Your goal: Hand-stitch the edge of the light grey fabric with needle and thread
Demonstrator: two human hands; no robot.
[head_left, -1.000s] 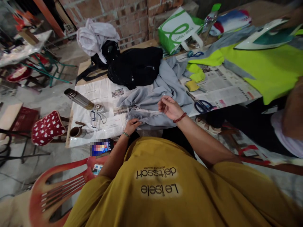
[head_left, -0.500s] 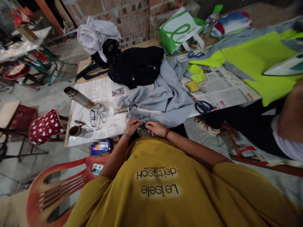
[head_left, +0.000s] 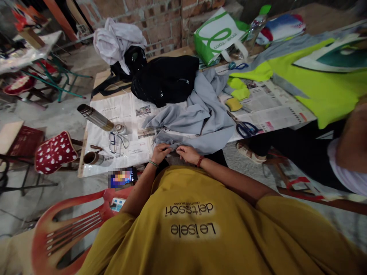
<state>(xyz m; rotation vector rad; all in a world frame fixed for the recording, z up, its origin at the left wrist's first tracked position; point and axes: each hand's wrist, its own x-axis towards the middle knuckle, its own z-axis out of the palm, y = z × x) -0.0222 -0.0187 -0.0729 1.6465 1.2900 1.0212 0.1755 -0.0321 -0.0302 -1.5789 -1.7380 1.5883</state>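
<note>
A grey garment (head_left: pixel 212 110) lies crumpled across the newspaper-covered table, its near edge reaching my hands. My left hand (head_left: pixel 161 152) pinches that edge between thumb and fingers. Close beside it, my right hand (head_left: pixel 187 154) is also closed, fingertips pressed together at the cloth's edge; anything small between them is too fine to make out. Blue-handled scissors (head_left: pixel 247 129) rest to the right of the garment, near a yellow sponge-like piece (head_left: pixel 233 104).
On the left stand a steel thermos (head_left: pixel 96 117), eyeglasses (head_left: pixel 113 142) and a cup (head_left: pixel 93 158). A black bag (head_left: pixel 169 78) lies behind the cloth. At right, a co-worker's iron (head_left: pixel 332 55) is over a yellow-green garment (head_left: pixel 321 84). A red chair (head_left: pixel 69 217) stands at lower left.
The iron at right has moved left and away from me over the yellow-green garment. My hands stay at the grey cloth's edge with only a slight finger shift.
</note>
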